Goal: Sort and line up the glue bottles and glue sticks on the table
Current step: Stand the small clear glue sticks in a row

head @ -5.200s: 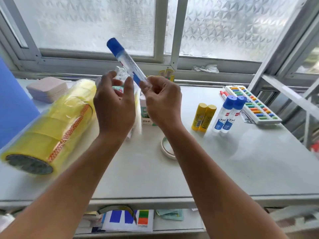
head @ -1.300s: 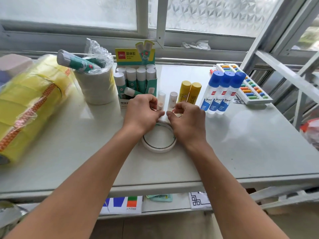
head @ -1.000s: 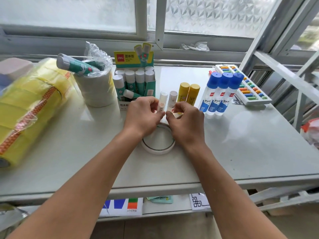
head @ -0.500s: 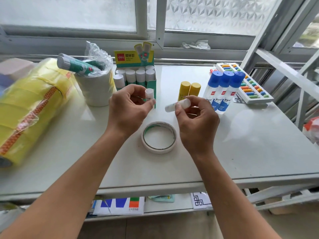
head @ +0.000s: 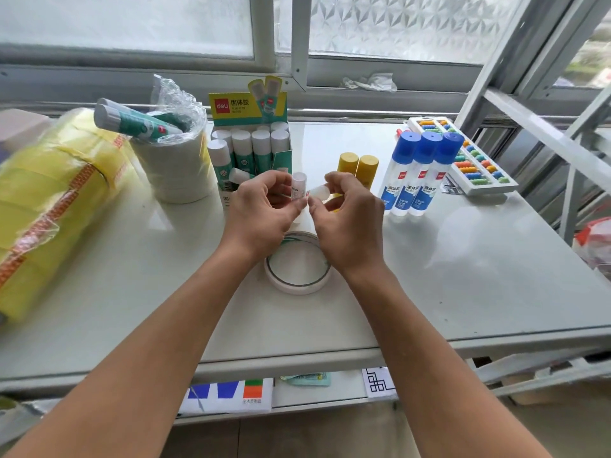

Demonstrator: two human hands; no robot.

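Note:
My left hand (head: pixel 263 209) holds a small white glue stick (head: pixel 298 185) upright above the table. My right hand (head: pixel 347 214) grips a second small white glue stick (head: pixel 319 191), tilted with its cap toward the first. Both sticks nearly touch between my fingertips. Behind them two yellow glue sticks (head: pixel 357 166) stand side by side. To their right three blue-capped liquid glue bottles (head: pixel 419 175) stand in a row. A yellow-topped display box (head: pixel 251 137) of white-and-green glue sticks stands at the back left of my hands.
A white tape ring (head: pixel 299 262) lies under my wrists. A stack of white tape rolls (head: pixel 175 166) holds large green glue sticks (head: pixel 132 122) in plastic wrap. Wrapped yellow tape rolls (head: pixel 49 200) lie at the left. A bead abacus (head: pixel 463 153) lies at the back right.
Both hands lifted the two small white glue sticks off the table, then brought them close together in front of the yellow sticks.

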